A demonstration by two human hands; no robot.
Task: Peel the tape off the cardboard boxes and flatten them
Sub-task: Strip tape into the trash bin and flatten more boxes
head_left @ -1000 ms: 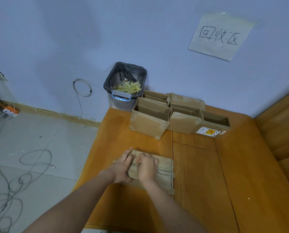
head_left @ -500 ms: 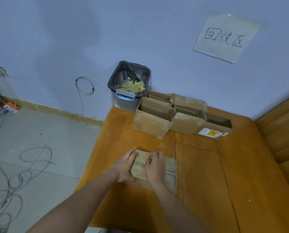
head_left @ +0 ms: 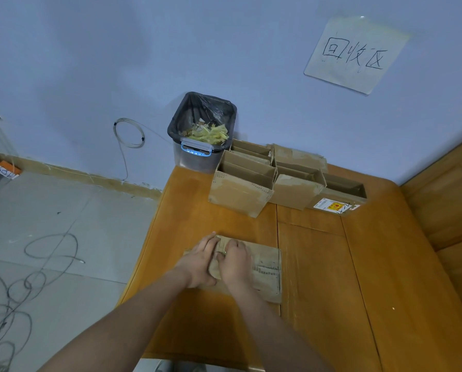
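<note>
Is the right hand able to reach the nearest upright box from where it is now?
Probably yes: only bare table lies between the right hand on the flat box and the upright box, though it must let go first.

- A flattened cardboard box (head_left: 264, 267) lies on the wooden counter (head_left: 332, 291).
- The left hand (head_left: 197, 260) lies flat on its left end; the right hand (head_left: 236, 260), just beside it, has its fingers curled on the cardboard.
- Open cardboard boxes (head_left: 242, 183) stand at the counter's far edge.
- A black-lined bin (head_left: 201, 130) stands behind them by the wall.
</note>
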